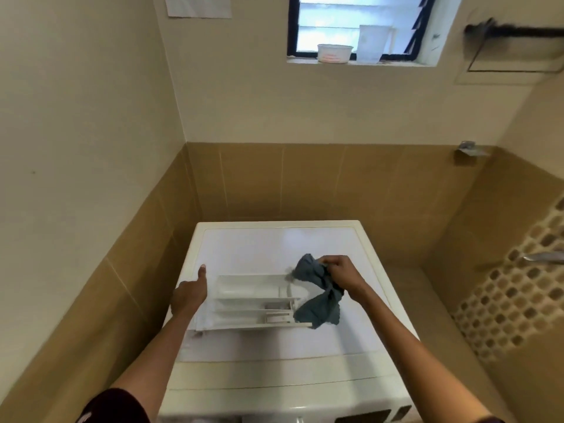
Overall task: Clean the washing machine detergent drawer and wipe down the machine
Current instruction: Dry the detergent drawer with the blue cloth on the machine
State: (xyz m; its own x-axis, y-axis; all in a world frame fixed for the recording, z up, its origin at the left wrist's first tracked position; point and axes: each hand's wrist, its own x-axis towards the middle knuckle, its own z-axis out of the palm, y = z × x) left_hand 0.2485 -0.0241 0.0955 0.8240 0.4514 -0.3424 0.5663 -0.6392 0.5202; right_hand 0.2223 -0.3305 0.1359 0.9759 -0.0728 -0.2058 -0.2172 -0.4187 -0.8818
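The white detergent drawer (244,300) lies removed on top of the white washing machine (274,370), its compartments facing up. My left hand (189,296) grips the drawer's left end, thumb pointing up. My right hand (341,274) is closed on a crumpled grey-blue cloth (319,293) that hangs over the drawer's right end and hides that part of it.
Tan tiled walls close in behind and on both sides of the machine. A window sill (360,63) high on the back wall holds a small tub (334,53) and a white container (372,42). Metal taps (541,257) stick out of the right wall.
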